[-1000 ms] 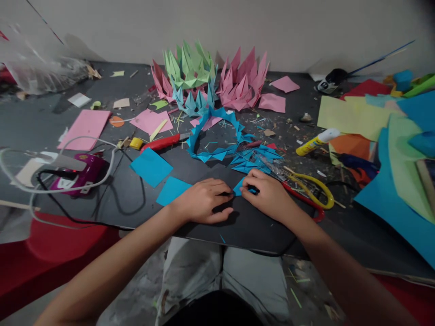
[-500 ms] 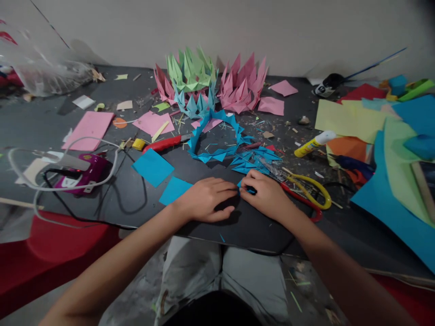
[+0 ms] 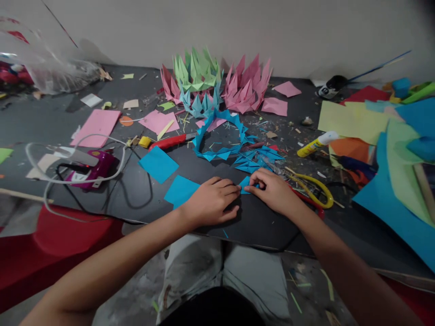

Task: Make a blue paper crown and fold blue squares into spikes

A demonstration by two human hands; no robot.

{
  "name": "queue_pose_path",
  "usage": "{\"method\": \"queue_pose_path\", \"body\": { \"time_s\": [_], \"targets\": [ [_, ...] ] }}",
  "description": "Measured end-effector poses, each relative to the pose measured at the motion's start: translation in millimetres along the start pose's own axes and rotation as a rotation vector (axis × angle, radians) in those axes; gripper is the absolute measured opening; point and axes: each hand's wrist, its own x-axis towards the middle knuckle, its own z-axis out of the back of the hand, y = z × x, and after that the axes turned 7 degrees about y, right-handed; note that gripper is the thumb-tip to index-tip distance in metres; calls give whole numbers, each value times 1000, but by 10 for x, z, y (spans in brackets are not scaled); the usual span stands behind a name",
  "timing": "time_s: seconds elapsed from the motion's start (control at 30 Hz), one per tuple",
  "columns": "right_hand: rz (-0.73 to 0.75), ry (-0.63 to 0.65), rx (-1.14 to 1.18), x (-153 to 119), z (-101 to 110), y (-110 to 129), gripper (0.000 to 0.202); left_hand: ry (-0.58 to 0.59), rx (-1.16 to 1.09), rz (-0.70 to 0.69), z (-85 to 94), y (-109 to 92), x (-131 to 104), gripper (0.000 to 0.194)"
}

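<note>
A small folded blue paper (image 3: 244,184) lies on the dark table between my hands. My right hand (image 3: 267,188) pinches its right side between thumb and fingers. My left hand (image 3: 217,199) rests palm down, fingertips at the paper's left edge, fingers slightly curled and thumb apart. Partly under my left wrist is a blue square sheet (image 3: 180,190), with another blue square (image 3: 158,164) beyond it. Ahead stand a ring of joined blue folded pieces (image 3: 222,153) and a pile of loose blue folded pieces (image 3: 254,158).
Green (image 3: 195,72) and pink (image 3: 248,88) paper crowns stand near the wall. A red cutter (image 3: 170,142) and purple device (image 3: 93,170) lie left. Yellow-handled scissors (image 3: 319,188), a glue stick (image 3: 314,145) and coloured sheets (image 3: 353,120) are at right.
The camera view has shifted slightly. More of the small blue paper shows between my hands, and my right fingers have closed nearer together over its right side.
</note>
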Motion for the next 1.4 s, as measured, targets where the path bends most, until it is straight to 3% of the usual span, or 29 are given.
{"method": "queue_pose_path", "body": {
  "time_s": [0.2, 0.33, 0.43, 0.67, 0.87, 1.13, 1.3, 1.4],
  "targets": [
    [112, -60, -90, -78, -63, -9, 10, 36, -8, 49, -27, -75, -56, 51],
    [323, -177, -439, -249, -161, 49, 22, 26, 3, 62, -45, -115, -63, 52],
    [335, -215, -576, -366, -187, 45, 25, 27, -21, 63, -43, -110, -48, 51],
    [123, -163, -451, -463, -125, -28, 31, 79, -181, 47, 34, 52, -57, 35],
    [112, -168, -248, -438, -104, -17, 31, 153, -312, -40, 152, 215, -72, 29],
    [95, -103, -144, -404, -16, 28, 32, 36, -423, -71, 159, 272, -55, 21],
    [73, -59, -161, -373, 18, 47, 29, -23, -318, 24, 176, 226, 185, 21],
    [77, -58, -176, -371, 13, 30, 25, 51, -208, 0, 165, 186, 401, 29]
  ]
}}
